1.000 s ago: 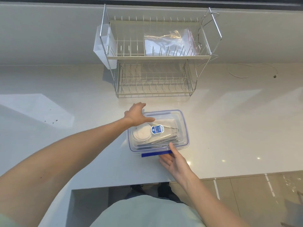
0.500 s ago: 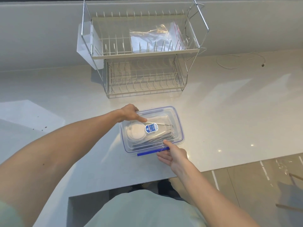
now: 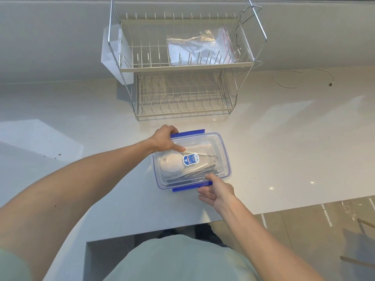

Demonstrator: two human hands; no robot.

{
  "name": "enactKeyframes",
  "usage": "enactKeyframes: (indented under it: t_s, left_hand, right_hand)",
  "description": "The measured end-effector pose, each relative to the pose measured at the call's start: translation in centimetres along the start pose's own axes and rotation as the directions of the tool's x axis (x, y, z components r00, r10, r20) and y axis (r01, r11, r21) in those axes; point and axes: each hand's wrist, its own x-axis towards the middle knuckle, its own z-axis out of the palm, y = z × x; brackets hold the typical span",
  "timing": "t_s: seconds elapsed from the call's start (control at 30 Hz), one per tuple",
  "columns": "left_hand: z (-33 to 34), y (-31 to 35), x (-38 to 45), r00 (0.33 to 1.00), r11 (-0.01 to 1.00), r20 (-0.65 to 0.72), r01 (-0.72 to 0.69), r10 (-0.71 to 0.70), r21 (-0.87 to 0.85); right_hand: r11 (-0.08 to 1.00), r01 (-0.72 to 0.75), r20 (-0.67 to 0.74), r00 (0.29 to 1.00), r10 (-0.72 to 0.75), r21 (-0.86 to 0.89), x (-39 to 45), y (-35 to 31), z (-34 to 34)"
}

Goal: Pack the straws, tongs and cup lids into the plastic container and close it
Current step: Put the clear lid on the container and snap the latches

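Observation:
A clear plastic container (image 3: pixel 224 157) with a blue-trimmed lid sits on the white counter in front of me. Through the lid I see round white cup lids (image 3: pixel 171 164), metal tongs (image 3: pixel 203 171) and thin straws beside them. A blue sticker (image 3: pixel 191 159) marks the lid. My left hand (image 3: pixel 165 138) grips the far left corner, fingers on the far blue clip (image 3: pixel 188 133), which sticks out flat. My right hand (image 3: pixel 216 191) holds the near blue clip (image 3: pixel 188 187), thumb on the lid's edge.
A two-tier wire dish rack (image 3: pixel 182 63) stands behind the container, with a clear zip bag (image 3: pixel 198 47) on its upper tier and a white caddy (image 3: pixel 110 55) on its left. A thin cord (image 3: pixel 294 78) lies at the back right. The counter edge runs close to me.
My left hand has slid from the lid's top to the far left corner, and the far blue clip now shows. My right hand stays at the near clip.

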Motion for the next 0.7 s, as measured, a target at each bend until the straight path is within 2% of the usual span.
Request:
enactKeyframes:
  t_s: [0.2, 0.43, 0.6, 0.67, 0.7]
  left_hand:
    - [0.6, -0.5, -0.9, 0.991, 0.993, -0.063, -0.117, 0.118, 0.016]
    - [0.9, -0.7, -1.2, 0.977, 0.984, -0.124, -0.167, 0.174, 0.062]
    - [1.5, -1.0, -2.5, 0.963, 0.964, -0.181, -0.161, 0.2, 0.211]
    - [2.4, -1.2, -3.6, 0.953, 0.979, -0.249, -0.136, 0.171, 0.15]
    - [2.6, -1.4, -4.2, 0.946, 0.991, -0.298, -0.115, 0.13, 0.068]
  right_hand:
    - [1.0, -0.013, 0.024, 1.0, 0.013, 0.016, 0.0, 0.3, 0.0]
    - [1.0, 0.02, 0.011, 1.0, -0.02, 0.024, 0.3, 0.2, 0.2]
    - [0.995, -0.016, 0.111, 0.993, 0.027, -0.094, 0.0, -0.3, -1.1]
    - [0.983, 0.032, 0.052, 0.998, -0.023, -0.182, 0.3, -0.2, -2.2]
    - [0.968, 0.095, -0.012, 0.995, -0.101, -0.231, 0.7, -0.3, -2.7]
